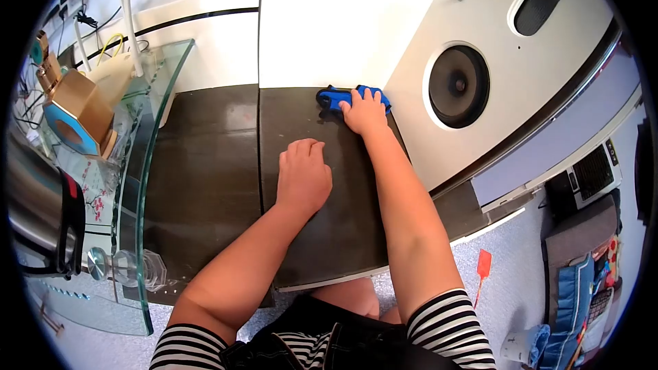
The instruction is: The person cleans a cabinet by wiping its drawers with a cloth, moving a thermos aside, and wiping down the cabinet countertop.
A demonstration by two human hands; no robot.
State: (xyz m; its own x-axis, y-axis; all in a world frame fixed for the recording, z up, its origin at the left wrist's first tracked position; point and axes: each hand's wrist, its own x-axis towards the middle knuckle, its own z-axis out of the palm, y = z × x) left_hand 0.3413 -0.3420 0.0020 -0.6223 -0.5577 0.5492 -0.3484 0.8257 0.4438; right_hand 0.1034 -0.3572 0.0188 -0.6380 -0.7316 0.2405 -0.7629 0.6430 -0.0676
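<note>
A blue and black object, possibly a bundled cloth or pouch, lies at the back of the dark brown surface, against the white panel. My right hand rests on its right part, fingers spread over the blue material and pointing away from me. Nearer to me and to the left, my left hand is held over the brown surface with its fingers curled in. Nothing shows in it, though the palm side is hidden.
At the left, a glass shelf holds a gold and blue box, a white router and a steel kettle. A white speaker cabinet stands on the right. A red swatter is low on the right.
</note>
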